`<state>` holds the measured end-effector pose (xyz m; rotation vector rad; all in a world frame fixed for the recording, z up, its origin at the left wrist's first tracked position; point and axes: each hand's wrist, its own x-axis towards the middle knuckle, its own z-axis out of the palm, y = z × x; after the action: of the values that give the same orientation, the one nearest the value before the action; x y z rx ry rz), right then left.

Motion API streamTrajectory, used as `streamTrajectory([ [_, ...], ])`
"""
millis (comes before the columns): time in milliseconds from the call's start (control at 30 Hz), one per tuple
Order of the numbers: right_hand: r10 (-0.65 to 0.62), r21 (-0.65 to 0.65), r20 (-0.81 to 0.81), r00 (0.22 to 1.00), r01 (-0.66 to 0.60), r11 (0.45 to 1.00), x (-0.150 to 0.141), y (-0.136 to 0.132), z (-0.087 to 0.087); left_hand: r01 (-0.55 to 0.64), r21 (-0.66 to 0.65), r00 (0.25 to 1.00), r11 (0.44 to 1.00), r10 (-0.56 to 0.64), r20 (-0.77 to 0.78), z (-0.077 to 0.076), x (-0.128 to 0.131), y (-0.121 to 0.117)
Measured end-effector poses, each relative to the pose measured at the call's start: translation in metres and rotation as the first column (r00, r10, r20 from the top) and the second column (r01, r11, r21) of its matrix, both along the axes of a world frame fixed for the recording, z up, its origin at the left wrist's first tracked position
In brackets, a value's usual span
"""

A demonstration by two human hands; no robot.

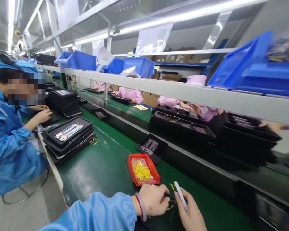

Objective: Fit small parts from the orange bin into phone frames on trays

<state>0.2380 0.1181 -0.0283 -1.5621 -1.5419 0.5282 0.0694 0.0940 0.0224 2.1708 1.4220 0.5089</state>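
Note:
My left hand [152,200] is just in front of a red tray [129,170], its fingers curled together over small dark and yellow bits. What it pinches, if anything, is hidden. My right hand [192,213] is closed around a flat white stick [181,196], which points up and away. A thin yellow strip [172,187] shows by the right fingertips; whether they grip it I cannot tell. Inside the tray, a clear bag holds many small yellow pieces [141,170].
Black trays with a phone frame [69,130] are stacked at left on the green bench [86,175]. A co-worker in blue [9,134] sits beyond. Another black tray [150,146] lies on the dark belt [180,160]. Blue bins [245,67] line the shelf above.

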Motion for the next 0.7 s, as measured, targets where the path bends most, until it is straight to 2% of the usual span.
streamTrajectory([
  [67,0.012,0.036,-0.002,1.0,-0.012,0.999,-0.001,-0.001,-0.002,-0.013,0.012,1.0,1.0,0.013,0.012,0.001,-0.002,0.002],
  [200,0.022,-0.055,0.009,1.0,-0.022,0.998,-0.002,-0.008,-0.006,-0.007,0.042,1.0,0.999,0.006,0.029,0.002,-0.005,0.005],
  [333,0.06,-0.076,0.013,0.998,-0.058,0.995,-0.003,-0.013,-0.005,-0.009,0.06,1.0,0.998,0.007,0.027,-0.001,-0.009,0.007],
  [500,0.104,-0.056,-0.079,0.991,-0.108,0.993,-0.016,-0.023,0.015,0.002,0.087,0.999,0.996,-0.005,0.038,-0.001,-0.012,0.003],
  [633,0.2,-0.004,-0.208,0.958,-0.205,0.979,-0.031,-0.033,0.032,0.025,0.124,0.997,0.992,-0.033,0.067,0.002,-0.018,0.0],
  [700,0.212,-0.021,-0.198,0.957,-0.221,0.975,-0.035,-0.037,0.037,0.042,0.142,0.996,0.989,-0.052,0.07,0.002,-0.021,0.0],
])
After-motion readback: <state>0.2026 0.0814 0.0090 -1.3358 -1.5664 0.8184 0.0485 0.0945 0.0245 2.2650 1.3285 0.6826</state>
